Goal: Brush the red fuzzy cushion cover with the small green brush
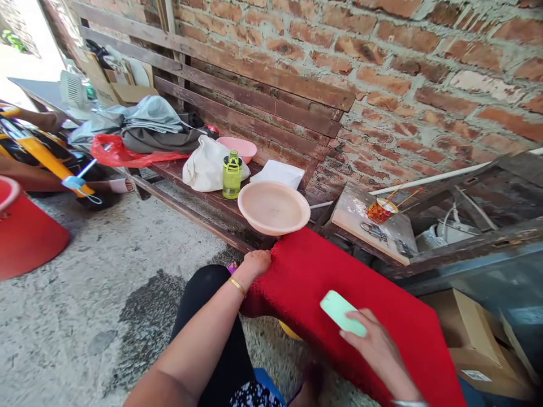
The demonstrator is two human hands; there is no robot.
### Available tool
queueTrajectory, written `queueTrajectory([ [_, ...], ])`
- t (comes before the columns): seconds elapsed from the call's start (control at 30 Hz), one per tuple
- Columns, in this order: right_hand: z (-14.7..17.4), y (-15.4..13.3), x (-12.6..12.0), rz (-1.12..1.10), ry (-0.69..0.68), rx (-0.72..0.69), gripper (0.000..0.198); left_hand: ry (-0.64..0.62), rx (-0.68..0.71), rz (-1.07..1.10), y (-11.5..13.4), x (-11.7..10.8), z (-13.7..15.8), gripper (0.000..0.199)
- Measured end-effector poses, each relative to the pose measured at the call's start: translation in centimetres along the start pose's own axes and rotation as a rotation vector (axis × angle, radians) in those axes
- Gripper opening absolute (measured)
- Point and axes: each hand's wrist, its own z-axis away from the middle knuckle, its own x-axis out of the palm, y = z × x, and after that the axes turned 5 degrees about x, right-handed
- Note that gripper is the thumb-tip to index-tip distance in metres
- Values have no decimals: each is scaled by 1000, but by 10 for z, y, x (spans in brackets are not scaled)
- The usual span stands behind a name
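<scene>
A red cloth [360,282] with a fuzzy edge is spread over a long flat surface in front of me. My left hand [258,261] is closed at its near left corner, gripping the cloth's edge. Above the middle of the cloth, my right hand [368,332] holds a mint-green flat oblong piece with rounded corners [339,311] between thumb and fingers. Its underside is hidden, so I cannot tell its kind. Just beyond my left hand, a pale pink basin [275,208] rests at the end of the wooden bench, close to the cloth's far end.
On the bench [178,199] are a green bottle [231,176], a white bag [201,164] and a pink bowl [240,148]. A red bucket [29,232] stands left. At right are a small table [352,212] with a red cup and a cardboard box [479,333]. Another person's leg shows left.
</scene>
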Motion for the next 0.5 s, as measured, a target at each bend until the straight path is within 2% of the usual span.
queueTrajectory([
  [0.07,-12,-59,20,10,-30,-79,35,-7,-1,-3,-1,0,-2,43],
  [0.13,-20,-94,33,53,-54,-140,36,-12,-7,-5,-1,0,-4,43],
  [0.17,-22,-101,36,69,-63,-161,36,-14,-11,-7,-2,1,-6,43],
  [0.23,-22,-96,37,75,-82,-161,36,-16,-15,-9,-2,2,-8,42],
  [0.27,-20,-83,34,59,-97,-139,36,-17,-15,-10,-2,2,-9,42],
  [0.33,-11,-39,24,0,-121,-57,38,-15,-7,-9,-1,4,-11,42],
  [0.4,3,22,9,-62,-101,66,41,-12,5,-6,-1,5,-11,41],
  [0.5,33,126,-20,-20,57,266,43,-7,18,-2,0,7,-11,40],
])
